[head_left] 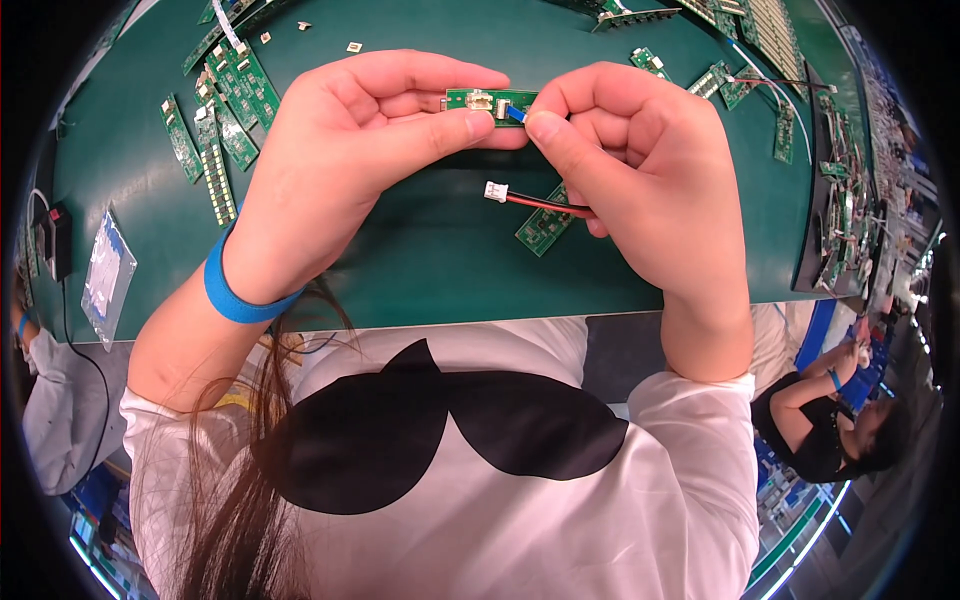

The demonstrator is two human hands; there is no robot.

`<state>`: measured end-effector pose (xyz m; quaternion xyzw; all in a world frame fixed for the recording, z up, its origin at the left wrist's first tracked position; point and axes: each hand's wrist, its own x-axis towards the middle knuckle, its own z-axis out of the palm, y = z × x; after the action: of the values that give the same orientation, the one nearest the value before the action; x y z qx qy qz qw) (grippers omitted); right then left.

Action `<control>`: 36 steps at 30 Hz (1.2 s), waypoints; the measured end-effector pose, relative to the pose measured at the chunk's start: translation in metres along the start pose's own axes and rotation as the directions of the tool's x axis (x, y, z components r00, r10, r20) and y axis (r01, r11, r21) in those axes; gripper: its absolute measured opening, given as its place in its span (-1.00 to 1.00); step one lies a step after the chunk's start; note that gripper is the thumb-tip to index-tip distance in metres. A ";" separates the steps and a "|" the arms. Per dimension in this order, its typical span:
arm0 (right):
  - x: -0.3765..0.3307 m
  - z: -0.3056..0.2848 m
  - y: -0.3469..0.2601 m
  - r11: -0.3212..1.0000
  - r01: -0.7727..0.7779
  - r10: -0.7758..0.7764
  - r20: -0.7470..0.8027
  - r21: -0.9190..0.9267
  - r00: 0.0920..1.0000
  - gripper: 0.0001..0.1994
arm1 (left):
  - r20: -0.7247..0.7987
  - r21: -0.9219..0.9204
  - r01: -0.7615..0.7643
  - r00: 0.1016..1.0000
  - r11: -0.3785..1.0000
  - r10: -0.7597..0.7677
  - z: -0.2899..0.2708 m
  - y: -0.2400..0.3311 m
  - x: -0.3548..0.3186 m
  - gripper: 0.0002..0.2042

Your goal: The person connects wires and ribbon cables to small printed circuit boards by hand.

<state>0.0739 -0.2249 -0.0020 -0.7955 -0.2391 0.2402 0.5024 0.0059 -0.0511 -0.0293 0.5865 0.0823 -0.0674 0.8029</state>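
Note:
Between my two hands, above the green table mat, is a small green circuit board (456, 97) with white connectors. My left hand (385, 125) grips it by its left part, thumb on the near edge and fingers behind. A blue-ended flat ribbon cable (516, 114) meets a connector on the board, and my right hand (625, 140) pinches it between thumb and index finger. How far the cable end sits in the connector cannot be made out. From under my right hand comes a red and black wire with a white plug (497, 191). Below it another green board (543, 230) lies on the mat.
Several circuit boards (240, 85) lie at the far left, with more (712, 78) at the far right. A clear plastic bag (108, 270) rests by the left edge. A black rack of boards (835, 220) stands at the right. Another person (835, 410) sits beyond it.

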 end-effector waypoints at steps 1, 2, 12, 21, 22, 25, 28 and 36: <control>0.000 0.000 0.000 1.000 -0.004 0.004 -0.003 0.001 1.000 -0.90 | -0.004 0.001 -0.001 1.000 1.000 0.001 0.000 0.000 0.000 -0.73; 0.000 0.000 0.000 1.000 -0.004 0.004 -0.003 0.000 1.000 -0.90 | -0.004 0.000 -0.001 1.000 1.000 0.001 0.000 0.000 0.000 -0.73; 0.001 0.002 0.006 0.987 0.083 -0.087 -0.022 -0.139 0.996 -0.93 | 0.019 0.101 -0.011 1.000 0.995 0.009 0.001 0.004 -0.002 -0.73; 0.002 0.007 0.010 0.974 0.151 -0.159 -0.032 -0.167 0.987 -0.96 | 0.039 0.128 -0.036 0.999 0.991 0.031 -0.003 0.004 -0.001 -0.74; 0.002 0.007 0.011 0.973 0.157 -0.163 -0.026 -0.167 0.986 -0.96 | 0.048 0.135 -0.034 0.998 0.990 0.027 -0.004 0.004 -0.001 -0.74; 0.003 0.007 0.011 0.961 0.181 -0.183 0.007 -0.209 0.983 -0.97 | 0.005 0.136 -0.004 1.000 0.991 0.003 -0.002 0.003 -0.002 -0.74; 0.004 0.008 0.010 0.974 0.157 -0.158 0.008 -0.164 0.987 -0.97 | -0.003 0.118 -0.006 1.000 0.993 0.007 -0.003 0.003 -0.001 -0.75; 0.003 0.001 0.007 0.991 0.116 -0.112 0.059 -0.072 0.992 -0.97 | 0.022 0.111 0.024 0.999 0.994 -0.027 -0.003 0.004 -0.002 -0.74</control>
<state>0.0762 -0.2248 -0.0091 -0.7920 -0.3068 0.2233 0.4782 0.0050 -0.0469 -0.0257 0.6281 0.0763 -0.0891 0.7693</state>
